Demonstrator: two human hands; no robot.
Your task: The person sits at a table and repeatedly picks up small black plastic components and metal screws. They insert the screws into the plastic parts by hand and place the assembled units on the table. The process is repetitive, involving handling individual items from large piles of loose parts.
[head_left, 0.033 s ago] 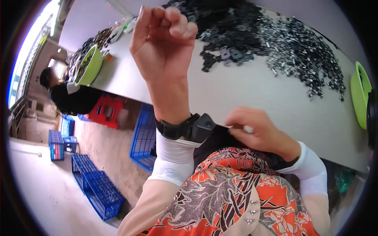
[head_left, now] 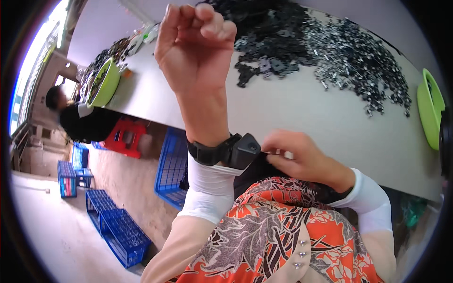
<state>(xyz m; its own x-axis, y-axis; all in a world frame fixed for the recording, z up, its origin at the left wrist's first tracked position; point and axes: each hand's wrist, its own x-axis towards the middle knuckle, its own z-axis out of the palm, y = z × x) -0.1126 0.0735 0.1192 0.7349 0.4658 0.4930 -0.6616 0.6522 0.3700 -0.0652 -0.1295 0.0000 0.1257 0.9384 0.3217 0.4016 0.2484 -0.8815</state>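
Observation:
My left hand (head_left: 196, 52) is raised over the table, palm showing and bare, fingers loosely curled. Around its wrist runs a black strap (head_left: 205, 154) carrying a black box-shaped device (head_left: 244, 151). My right hand (head_left: 299, 155) is just right of that device at the table's near edge. Its thumb and fingers come together in a pinch, slightly blurred; a small pale spot shows between them, and what they hold, if anything, cannot be made out. Beyond my hands lie a heap of flat black parts (head_left: 273, 42) and a heap of small shiny metal pieces (head_left: 358, 61).
Light-green basins stand at the table's left (head_left: 109, 85) and right (head_left: 429, 111). A blue crate (head_left: 171, 165) is beside my left arm, below the table (head_left: 292, 104). More blue crates (head_left: 125, 231) sit on the floor. A person (head_left: 80, 118) sits at far left near a red stool (head_left: 125, 137).
My right hand has shifted slightly left, closer to the device on my left wrist. My left hand keeps its pose, and the view has moved a little.

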